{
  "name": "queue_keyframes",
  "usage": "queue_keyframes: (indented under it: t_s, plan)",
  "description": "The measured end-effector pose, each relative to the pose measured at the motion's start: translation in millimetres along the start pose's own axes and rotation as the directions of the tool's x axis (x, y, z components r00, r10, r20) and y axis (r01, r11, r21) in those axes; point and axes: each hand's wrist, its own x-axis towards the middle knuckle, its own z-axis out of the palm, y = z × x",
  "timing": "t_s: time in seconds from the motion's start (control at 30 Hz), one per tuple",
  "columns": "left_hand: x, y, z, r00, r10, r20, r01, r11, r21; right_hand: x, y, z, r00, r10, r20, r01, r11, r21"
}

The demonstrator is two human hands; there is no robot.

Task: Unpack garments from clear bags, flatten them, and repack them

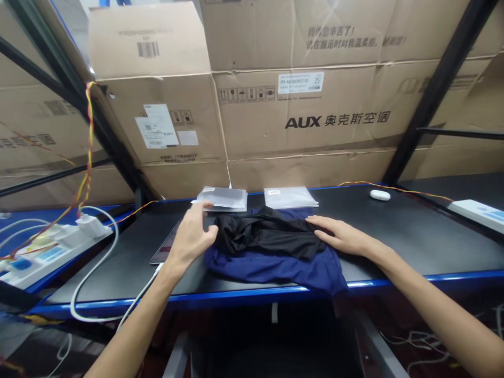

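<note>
Cardboard (pixel 252 144) backs the black tabletop (pixel 401 236), where navy cloth (pixel 271 269) lies at the front beneath a bunched black cloth (pixel 279 236). Handling such soft layers well likely calls for flat fingers and light, even pressure, so the upper piece doesn't drag the lower. The right hand (pixel 342 234) rests palm-down, fingers extended at the bundle's right end; the left hand (pixel 192 233) is at the other end, thumb and forefinger apart, contact unclear.

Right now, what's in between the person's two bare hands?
In the head view, crumpled, thin black fabric lies there on top of dark blue fabric, between the left hand and the right hand.
</note>
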Motion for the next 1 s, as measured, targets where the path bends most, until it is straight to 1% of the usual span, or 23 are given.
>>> queue_keyframes:
  t_s: [0.03, 0.07, 0.1, 0.13, 0.17, 0.2, 0.23, 0.27, 0.33, 0.37, 0.47, 0.53, 0.6, 0.63, 0.7, 0.77, 0.83, 0.93, 1.0]
  plan:
    - [0, 6, -3.1, 0.994, 0.083, -0.067, -0.086, 0.995, -0.041, 0, 0, 0, 1.0, -0.004, -0.01, 0.004, 1.0, 0.004]
    - [0, 12, -5.2, 0.981, 0.18, -0.07, -0.185, 0.979, -0.081, 0, -1, 0, 1.0, -0.01, -0.022, 0.01, 1.0, 0.007]
    - [-2, 18, -6.0, 0.958, 0.287, -0.01, -0.286, 0.951, -0.118, 1, -1, 0, 0.999, -0.02, -0.036, 0.02, 1.0, 0.01]
    - [-4, 24, -5.2, 0.916, 0.39, 0.095, -0.374, 0.916, -0.148, 1, -3, -1, 0.998, -0.031, -0.056, 0.032, 0.999, 0.01]
    - [-6, 27, -2.9, 0.856, 0.472, 0.213, -0.444, 0.881, -0.166, 1, -5, -1, 0.995, -0.047, -0.084, 0.047, 0.999, 0.007]
    - [-8, 30, 0.7, 0.796, 0.519, 0.311, -0.493, 0.854, -0.164, 2, -8, -2, 0.991, -0.065, -0.12, 0.066, 0.998, -0.001]
    - [-9, 30, 5.2, 0.759, 0.534, 0.373, -0.521, 0.841, -0.144, 2, -12, -4, 0.983, -0.089, -0.159, 0.088, 0.996, -0.012]
    - [-9, 29, 10.0, 0.75, 0.526, 0.401, -0.528, 0.841, -0.116, 2, -17, -5, 0.974, -0.114, -0.196, 0.111, 0.994, -0.025]
    - [-6, 23, 18.4, 0.783, 0.483, 0.393, -0.491, 0.867, -0.088, 1, -29, -7, 0.961, -0.149, -0.233, 0.14, 0.989, -0.054]
    - [-3, 19, 21.1, 0.799, 0.46, 0.387, -0.46, 0.882, -0.098, 1, -35, -7, 0.963, -0.151, -0.224, 0.138, 0.988, -0.073]
    - [10, 7, 23.4, 0.825, 0.394, 0.405, -0.374, 0.918, -0.13, -1, -47, -7, 0.987, -0.094, -0.129, 0.076, 0.988, -0.135]
    - [20, -1, 22.3, 0.848, 0.343, 0.405, -0.333, 0.938, -0.098, -1, -49, -7, 0.997, -0.048, -0.067, 0.038, 0.989, -0.143]
    - [29, -8, 21.8, 0.87, 0.304, 0.389, -0.311, 0.949, -0.045, 0, -48, -7, 0.999, -0.024, -0.028, 0.021, 0.993, -0.12]
    - [33, -11, 22.1, 0.875, 0.295, 0.383, -0.31, 0.951, -0.025, 0, -47, -7, 1.0, -0.021, -0.013, 0.02, 0.994, -0.106]
    - [40, -16, 23.9, 0.869, 0.301, 0.393, -0.323, 0.946, -0.009, 0, -45, -8, 1.0, -0.015, 0.004, 0.016, 0.996, -0.083]
    - [43, -18, 26.8, 0.859, 0.304, 0.412, -0.332, 0.943, -0.006, 1, -44, -9, 1.0, 0.001, 0.007, 0.0, 0.998, -0.065]
    - [44, -19, 29.6, 0.859, 0.3, 0.415, -0.32, 0.947, -0.023, 1, -44, -9, 1.0, 0.021, 0.008, -0.02, 0.999, -0.048]
    - [42, -19, 29.5, 0.891, 0.282, 0.357, -0.258, 0.96, -0.112, 3, -43, -9, 1.0, 0.016, -0.001, -0.016, 0.999, -0.038]
    - [40, -17, 24.4, 0.915, 0.263, 0.306, -0.22, 0.961, -0.17, 3, -44, -11, 0.999, -0.003, -0.032, 0.001, 0.999, -0.04]
